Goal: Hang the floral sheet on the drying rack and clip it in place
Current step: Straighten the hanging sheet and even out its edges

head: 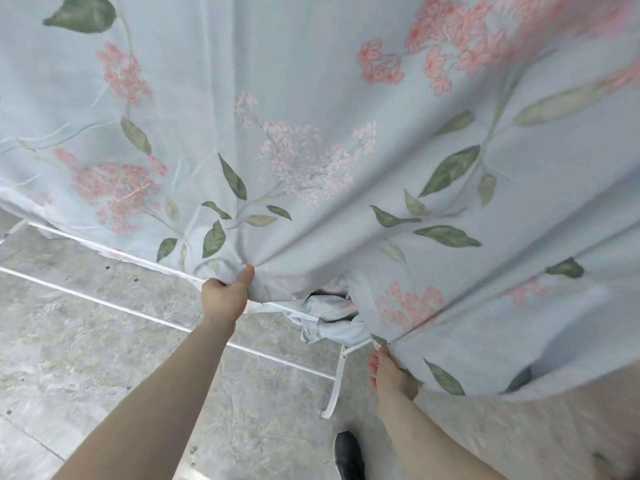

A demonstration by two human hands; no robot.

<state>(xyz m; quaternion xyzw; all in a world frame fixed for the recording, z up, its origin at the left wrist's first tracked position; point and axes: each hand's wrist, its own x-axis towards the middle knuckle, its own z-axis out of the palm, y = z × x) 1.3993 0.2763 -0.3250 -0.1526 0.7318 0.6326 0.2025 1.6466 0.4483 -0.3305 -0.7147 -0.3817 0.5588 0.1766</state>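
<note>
1. Floral sheet (346, 116) is draped over the white drying rack (114, 251), filling the upper view; its lower hem runs left to right just above both hands; no clips visible.
2. Left hand (227, 296) is closed on a bunched fold of hem, thumb on top, right beside a rack bar; it's the hand nearer the rack.
3. Right hand (391, 374) pinches the sheet's lower edge by the rack leg; fingers partly hidden, grip looks closed.
4. Judgement: next move is pulling the hem down and level along the bar.
</note>
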